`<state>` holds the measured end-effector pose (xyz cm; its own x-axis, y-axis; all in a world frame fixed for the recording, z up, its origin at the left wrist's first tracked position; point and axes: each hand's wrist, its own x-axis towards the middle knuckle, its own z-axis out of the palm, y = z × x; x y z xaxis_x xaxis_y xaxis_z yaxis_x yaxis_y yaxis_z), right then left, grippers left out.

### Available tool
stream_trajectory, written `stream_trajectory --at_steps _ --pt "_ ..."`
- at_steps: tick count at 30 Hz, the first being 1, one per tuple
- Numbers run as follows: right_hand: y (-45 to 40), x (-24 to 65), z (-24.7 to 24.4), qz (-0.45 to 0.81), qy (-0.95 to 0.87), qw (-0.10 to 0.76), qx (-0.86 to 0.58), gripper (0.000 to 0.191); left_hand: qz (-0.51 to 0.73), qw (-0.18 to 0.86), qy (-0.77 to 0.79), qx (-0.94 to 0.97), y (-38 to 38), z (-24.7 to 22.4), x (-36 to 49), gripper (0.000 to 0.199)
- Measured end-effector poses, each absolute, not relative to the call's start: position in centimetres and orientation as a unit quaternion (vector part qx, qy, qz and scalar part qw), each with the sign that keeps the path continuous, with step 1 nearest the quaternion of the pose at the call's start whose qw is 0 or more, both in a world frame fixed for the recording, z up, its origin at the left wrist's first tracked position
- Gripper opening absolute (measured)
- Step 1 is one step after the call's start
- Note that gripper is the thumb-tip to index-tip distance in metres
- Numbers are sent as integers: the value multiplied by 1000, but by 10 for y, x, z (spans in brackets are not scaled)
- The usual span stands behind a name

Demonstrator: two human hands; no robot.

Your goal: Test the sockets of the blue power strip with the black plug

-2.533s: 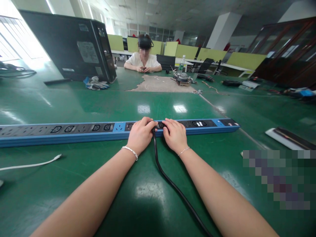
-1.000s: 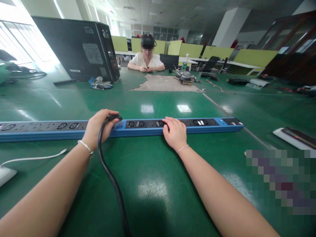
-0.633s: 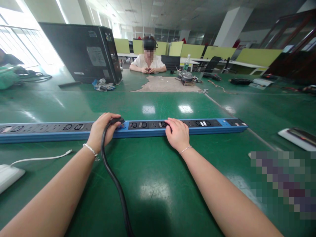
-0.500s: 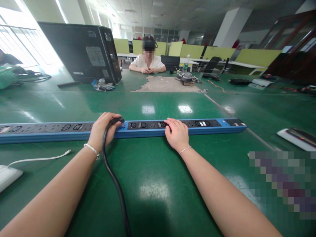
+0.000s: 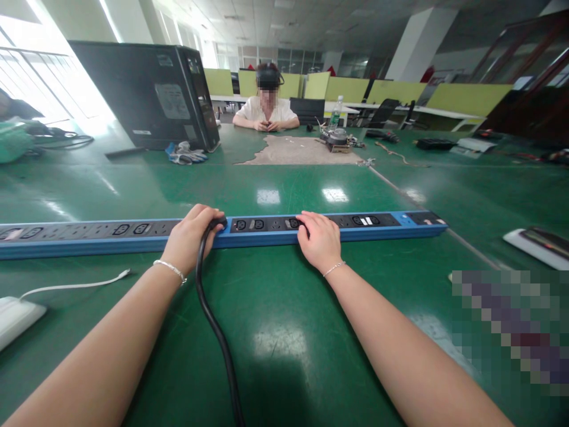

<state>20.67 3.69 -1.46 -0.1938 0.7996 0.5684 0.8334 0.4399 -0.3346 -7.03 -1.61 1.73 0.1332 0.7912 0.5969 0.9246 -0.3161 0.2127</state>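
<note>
**Plug gripped at a long blue power strip**

Head view: left hand (image 5: 189,237) is curled around a black plug (image 5: 217,223), fingers closed over it, pressing it against the top of the blue power strip (image 5: 267,237) just left of the strip's middle. Its black cable (image 5: 213,323) runs from the plug toward the near edge of the green table (image 5: 275,184). Right hand (image 5: 317,240) lies palm down on the strip to the right of the plug, fingers bent over the sockets, holding nothing else. The strip stretches left to right across the table; a white mark on a socket near its right end is too small to read.

Farther off, a black computer tower (image 5: 146,95) carries stickers whose writing is illegible, with gloves (image 5: 184,155) beside it. A person (image 5: 265,112) sits at the far side. A white cable (image 5: 75,286) lies at near left.
</note>
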Motion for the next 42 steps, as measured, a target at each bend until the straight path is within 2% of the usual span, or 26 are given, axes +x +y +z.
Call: stream_trajectory --at_steps 14,20,28,36,42 --pt "36 207 -13 -19 -773 349 -530 33 -303 213 -562 -740 -23 1 -66 20" --pt "37 207 -15 -21 -775 338 -534 35 -271 200 -578 -743 -21 11 -67 21" --pt "37 207 -14 -25 -773 345 -532 35 -328 201 -577 -721 -23 0 -61 20" --pt "36 207 -13 -16 -770 348 -535 34 -334 232 -553 -728 -20 -8 -66 19" --pt "36 207 -13 -13 -772 345 -534 34 -329 208 -567 -726 -21 -3 -65 19"
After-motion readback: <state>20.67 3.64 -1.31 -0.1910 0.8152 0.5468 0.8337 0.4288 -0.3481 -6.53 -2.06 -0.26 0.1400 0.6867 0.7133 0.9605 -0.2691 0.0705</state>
